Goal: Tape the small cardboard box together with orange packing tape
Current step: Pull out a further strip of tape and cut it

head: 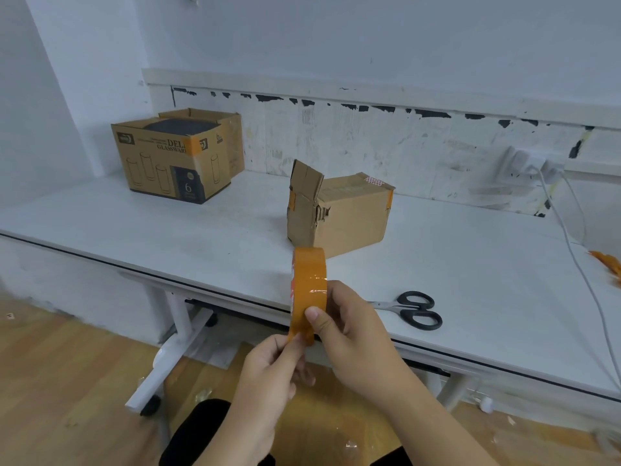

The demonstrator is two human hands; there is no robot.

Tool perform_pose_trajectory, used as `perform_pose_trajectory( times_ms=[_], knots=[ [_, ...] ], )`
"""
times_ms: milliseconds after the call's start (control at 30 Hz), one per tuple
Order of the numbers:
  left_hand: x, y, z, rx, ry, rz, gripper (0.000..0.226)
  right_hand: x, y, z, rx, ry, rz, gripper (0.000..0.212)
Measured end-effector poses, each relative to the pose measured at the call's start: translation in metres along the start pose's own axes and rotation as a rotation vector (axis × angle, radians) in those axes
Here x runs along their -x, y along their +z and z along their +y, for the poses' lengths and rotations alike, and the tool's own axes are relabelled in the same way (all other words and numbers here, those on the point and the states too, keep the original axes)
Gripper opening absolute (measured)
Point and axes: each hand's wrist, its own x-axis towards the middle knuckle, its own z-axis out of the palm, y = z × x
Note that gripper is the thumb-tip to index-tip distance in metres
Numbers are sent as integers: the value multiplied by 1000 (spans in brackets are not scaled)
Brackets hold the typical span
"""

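Across the white table [453, 264] that fills the middle of my view, things lie well spread: a large glassware carton [178, 156] sits far off at about ten o'clock from my hands, open at the top with something dark inside. The small cardboard box [339, 213], the one I mean to tape, stands at twelve o'clock, beyond the roll and well apart from both hands. Its left end gapes, with one torn flap standing upright and the edges ragged; bits of orange tape already cling to its corners.

Nearer, at about two o'clock from my right hand, the black-handled scissors [413, 309] lie flat on the table, close to its front edge and untouched. A scrap of orange tape [608, 264] lies at the far right edge, by a white cable.

I hold the roll of orange packing tape [309, 290] on edge, out over the table's front edge. My right hand [353, 327] grips it from the right, thumb pressed on the outer face and fingers wrapped behind. My left hand [268, 368] comes up from six o'clock and pinches at the roll's lowest part between thumb and forefinger; whether it has the loose end lifted yet I cannot tell.

I judge the step in hand is freeing the tape's end, with nothing yet laid on the box. Next I would need to peel a length clear without letting it fold on itself, carry it to the box, press the flap shut, and reach the scissors to cut.
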Motion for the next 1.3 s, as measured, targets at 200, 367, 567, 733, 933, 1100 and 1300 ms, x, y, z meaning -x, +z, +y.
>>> perform_pose_trajectory(
  times_ms=[200, 367, 567, 733, 933, 1100, 1300],
  knots=[
    [18, -5, 10, 9, 80, 20, 28, -3, 8, -5, 1, -63, 34, 5],
    [29, -4, 18, -31, 149, -22, 32, -12, 1, -2, -49, -59, 67, 8],
    [43, -3, 28, 32, 135, -50, 35, -23, -4, -1, -12, -50, 75, 5],
    [54, -6, 38, 33, 192, -40, 33, -30, -4, -4, -87, -23, 32, 9],
    [57, -16, 35, -93, 279, 1, 33, -33, 0, -8, -283, 117, 43, 13],
    [50, -21, 21, -128, 252, -4, 28, -37, -7, -14, -390, 214, 25, 18],
    [49, -17, 11, -94, 168, -24, 32, -40, -10, -21, -280, 150, 46, 17]
  ],
)
